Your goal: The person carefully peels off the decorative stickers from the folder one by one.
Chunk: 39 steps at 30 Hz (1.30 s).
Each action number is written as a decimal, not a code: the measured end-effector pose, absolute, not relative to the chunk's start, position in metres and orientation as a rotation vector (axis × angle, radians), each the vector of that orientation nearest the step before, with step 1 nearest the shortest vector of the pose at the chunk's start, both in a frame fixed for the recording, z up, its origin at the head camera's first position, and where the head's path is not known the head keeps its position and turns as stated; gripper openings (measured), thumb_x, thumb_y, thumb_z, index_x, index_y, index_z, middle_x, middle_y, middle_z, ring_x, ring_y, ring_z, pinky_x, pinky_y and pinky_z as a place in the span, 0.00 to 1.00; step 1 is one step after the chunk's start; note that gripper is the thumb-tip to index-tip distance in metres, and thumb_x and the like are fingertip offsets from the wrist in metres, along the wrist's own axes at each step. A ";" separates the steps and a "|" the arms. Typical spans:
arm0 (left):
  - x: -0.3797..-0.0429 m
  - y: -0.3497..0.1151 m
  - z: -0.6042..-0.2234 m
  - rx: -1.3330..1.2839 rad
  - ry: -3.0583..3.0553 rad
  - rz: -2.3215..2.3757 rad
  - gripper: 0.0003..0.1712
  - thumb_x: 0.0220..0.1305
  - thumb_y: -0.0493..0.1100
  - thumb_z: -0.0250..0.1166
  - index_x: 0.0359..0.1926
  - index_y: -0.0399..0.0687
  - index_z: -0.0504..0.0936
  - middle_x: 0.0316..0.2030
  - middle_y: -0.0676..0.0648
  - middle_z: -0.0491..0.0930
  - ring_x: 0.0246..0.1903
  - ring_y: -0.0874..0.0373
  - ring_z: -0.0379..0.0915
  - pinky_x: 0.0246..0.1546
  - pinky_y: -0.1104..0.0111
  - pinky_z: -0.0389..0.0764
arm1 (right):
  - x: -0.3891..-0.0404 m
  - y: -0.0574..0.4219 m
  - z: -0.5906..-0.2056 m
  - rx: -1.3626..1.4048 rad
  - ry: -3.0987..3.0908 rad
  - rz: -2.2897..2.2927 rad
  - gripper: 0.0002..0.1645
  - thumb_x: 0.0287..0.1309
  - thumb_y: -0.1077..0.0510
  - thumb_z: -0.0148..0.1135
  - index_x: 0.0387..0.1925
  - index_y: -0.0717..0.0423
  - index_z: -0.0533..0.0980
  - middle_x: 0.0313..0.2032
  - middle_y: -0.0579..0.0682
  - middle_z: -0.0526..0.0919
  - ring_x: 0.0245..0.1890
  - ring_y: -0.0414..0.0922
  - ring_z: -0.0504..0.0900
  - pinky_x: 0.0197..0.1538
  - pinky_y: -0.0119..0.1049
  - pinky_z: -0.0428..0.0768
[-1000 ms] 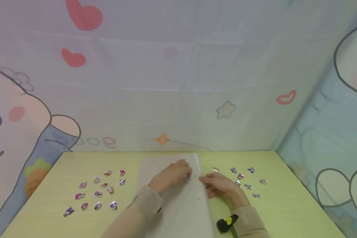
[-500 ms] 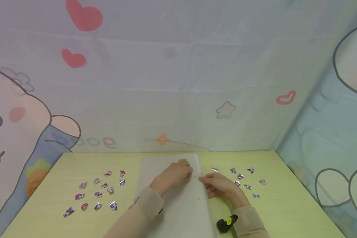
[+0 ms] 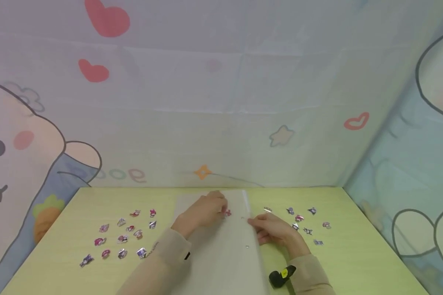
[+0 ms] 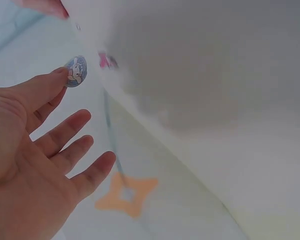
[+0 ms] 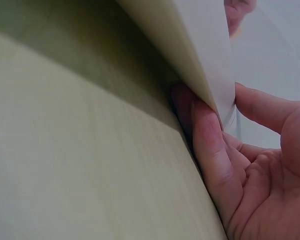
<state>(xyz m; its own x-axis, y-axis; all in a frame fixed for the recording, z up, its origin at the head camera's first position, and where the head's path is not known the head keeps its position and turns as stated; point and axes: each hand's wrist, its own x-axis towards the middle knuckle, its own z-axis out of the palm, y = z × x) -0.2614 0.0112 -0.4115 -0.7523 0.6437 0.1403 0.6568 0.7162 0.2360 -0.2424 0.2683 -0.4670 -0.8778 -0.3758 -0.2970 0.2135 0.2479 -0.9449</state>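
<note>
My left hand (image 3: 202, 212) is over the upper part of a white folder (image 3: 225, 262) that lies lengthwise on the table. In the left wrist view, its thumb and forefinger pinch a small rounded blue sticker (image 4: 76, 71) with a white character on it; the other fingers are spread. A pink sticker (image 3: 227, 212) lies on the folder just right of those fingertips. At the folder's right edge, near two small round studs, my right hand (image 3: 275, 229) holds the edge. The right wrist view shows its thumb above and fingers (image 5: 212, 140) tucked beneath, with the edge tilted off the table.
Several small character stickers (image 3: 122, 239) are spread over the table's left side, and several more (image 3: 307, 231) on the right. A black object with a yellow mark (image 3: 282, 276) is beside the right sleeve. A printed cloth (image 3: 221, 147) hangs behind the table.
My left hand has shifted left across the folder, and the pink sticker now shows beside its fingertips. The right hand keeps its hold on the edge.
</note>
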 end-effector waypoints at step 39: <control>-0.263 -0.192 -0.433 -0.621 -3.034 -0.548 0.06 0.61 0.30 0.62 0.28 0.42 0.79 0.33 0.48 0.74 0.35 0.52 0.67 0.39 0.55 0.74 | -0.242 0.268 -0.466 -0.135 2.087 -1.665 0.24 0.67 0.48 0.59 0.44 0.69 0.75 0.31 0.57 0.82 0.23 0.43 0.81 0.31 0.38 0.83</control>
<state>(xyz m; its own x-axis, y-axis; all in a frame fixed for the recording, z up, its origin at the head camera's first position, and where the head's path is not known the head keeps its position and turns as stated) -0.2629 -0.1923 -0.4335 -0.9221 0.3813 0.0656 0.3802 0.8614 0.3370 -0.2420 0.2685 -0.4656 -0.8877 -0.3554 -0.2926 0.2064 0.2609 -0.9430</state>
